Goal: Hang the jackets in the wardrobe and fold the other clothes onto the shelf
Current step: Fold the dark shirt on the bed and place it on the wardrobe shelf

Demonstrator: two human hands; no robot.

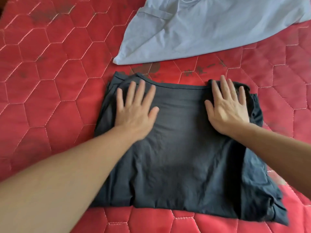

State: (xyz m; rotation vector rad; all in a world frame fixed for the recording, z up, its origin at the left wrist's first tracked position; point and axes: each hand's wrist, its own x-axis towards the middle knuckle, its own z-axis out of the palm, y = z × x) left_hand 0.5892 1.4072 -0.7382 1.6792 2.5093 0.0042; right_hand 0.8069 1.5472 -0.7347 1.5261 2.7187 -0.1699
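Your left hand (134, 108) and right hand (227, 106) both lie flat with fingers spread, pressing the upper part of the dark shirt (178, 148) and gripping nothing. The shirt lies partly folded at the middle of the red quilted bed (50, 81). A light blue garment (202, 27) lies at 12 o'clock, apart from it.

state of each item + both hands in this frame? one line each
dark shirt: lying flat on the quilt, sides folded in, neckline at the far edge, not yet folded down to size
pale blue garment: lying loose and creased beyond the dark shirt, unfolded, apart from it
left hand: fingers straight and spread, pressing flat on the shirt's left side
right hand: fingers straight and spread, pressing flat on the shirt's right side
quilt: red, spread flat under both garments
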